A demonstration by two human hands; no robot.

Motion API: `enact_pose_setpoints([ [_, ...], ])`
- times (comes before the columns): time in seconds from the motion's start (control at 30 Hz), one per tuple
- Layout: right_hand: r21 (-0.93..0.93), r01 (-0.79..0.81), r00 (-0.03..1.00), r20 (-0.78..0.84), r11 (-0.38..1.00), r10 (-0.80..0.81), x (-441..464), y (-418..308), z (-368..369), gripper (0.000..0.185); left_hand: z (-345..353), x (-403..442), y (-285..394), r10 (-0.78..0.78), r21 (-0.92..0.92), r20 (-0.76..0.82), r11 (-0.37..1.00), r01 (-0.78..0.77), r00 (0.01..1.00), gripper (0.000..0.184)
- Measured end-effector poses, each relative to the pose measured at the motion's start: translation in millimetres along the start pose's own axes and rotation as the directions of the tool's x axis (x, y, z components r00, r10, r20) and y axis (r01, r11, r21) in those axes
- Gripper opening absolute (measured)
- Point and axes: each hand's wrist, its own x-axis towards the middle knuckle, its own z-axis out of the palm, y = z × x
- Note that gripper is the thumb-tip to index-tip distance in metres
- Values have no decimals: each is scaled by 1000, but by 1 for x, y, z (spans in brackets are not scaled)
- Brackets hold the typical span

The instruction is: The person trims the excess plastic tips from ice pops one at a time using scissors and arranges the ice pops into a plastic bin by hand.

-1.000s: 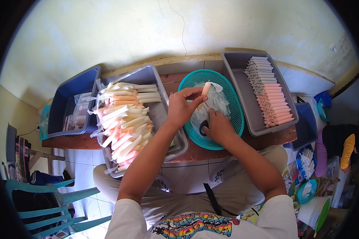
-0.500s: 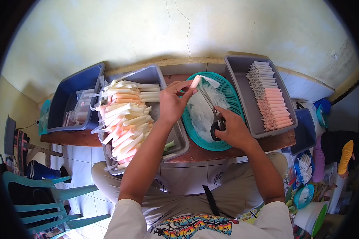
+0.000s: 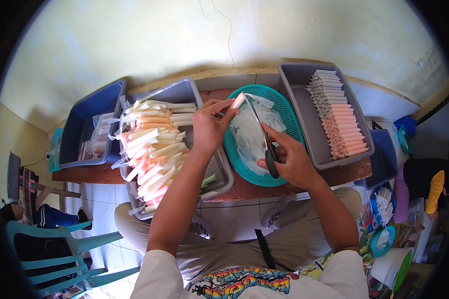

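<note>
My left hand (image 3: 208, 124) pinches a slim pink ice pop in a clear plastic tube (image 3: 238, 101), tilted with its end up over the basket. In my right hand (image 3: 294, 160) are black-handled scissors (image 3: 258, 119), their blades pointing up and left at the tube's end. A turquoise mesh basket (image 3: 298, 122) lies beneath both hands, with clear plastic scraps (image 3: 252, 139) inside. Left of my left hand, a grey tub (image 3: 218, 162) carries a heap of white, peach and pink tubes (image 3: 157, 149) with loose plastic ends. Whether the blades touch the plastic is hard to tell.
On the right, a grey tub (image 3: 298, 97) contains neat rows of white and pink tubes (image 3: 341, 117). A dark blue tub (image 3: 80, 122) stands far left on the wooden bench (image 3: 234, 197). A turquoise chair (image 3: 80, 244) is at lower left. Another person's yellow sleeve (image 3: 434, 189) shows at right.
The scissors have moved up and left, so their tips now reach the tube's end. My left hand has shifted slightly left. Plastic that stretched rightward from the tube now appears lower, over the basket.
</note>
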Motion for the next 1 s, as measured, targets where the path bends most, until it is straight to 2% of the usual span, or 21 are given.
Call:
enact_pose_setpoints([
  [0.13,94,43,997,-68,995,-37,5,8,9,95,5,-4,1,85,30,49,996,-87,995,34],
  [0.27,99,64,992,-114,993,-52,9,15,15,93,8,-8,1,129,67,81,989,-134,988,35],
  [0.37,52,96,985,-149,994,-87,11,20,15,93,8,-9,-1,107,74,97,991,-114,990,34],
  [0.57,55,28,990,-143,998,-20,9,17,12,94,7,-11,4,117,78,134,989,-128,984,35],
  [0.67,47,-37,994,-105,998,42,9,17,12,87,8,-12,6,89,83,166,991,-104,982,35],
  [0.77,23,31,989,-144,999,-27,10,21,14,87,8,-12,4,125,144,174,978,-151,977,34],
  [0.87,-22,-52,991,-127,998,48,9,20,17,88,7,-13,3,186,200,190,954,-223,964,31],
  [0.93,-171,-27,988,-155,985,0,10,26,21,90,6,-13,1,196,223,206,945,-241,959,31],
  [1.0,-205,-41,988,-155,978,9,10,25,22,91,6,-14,-1,205,245,221,935,-258,953,32],
])
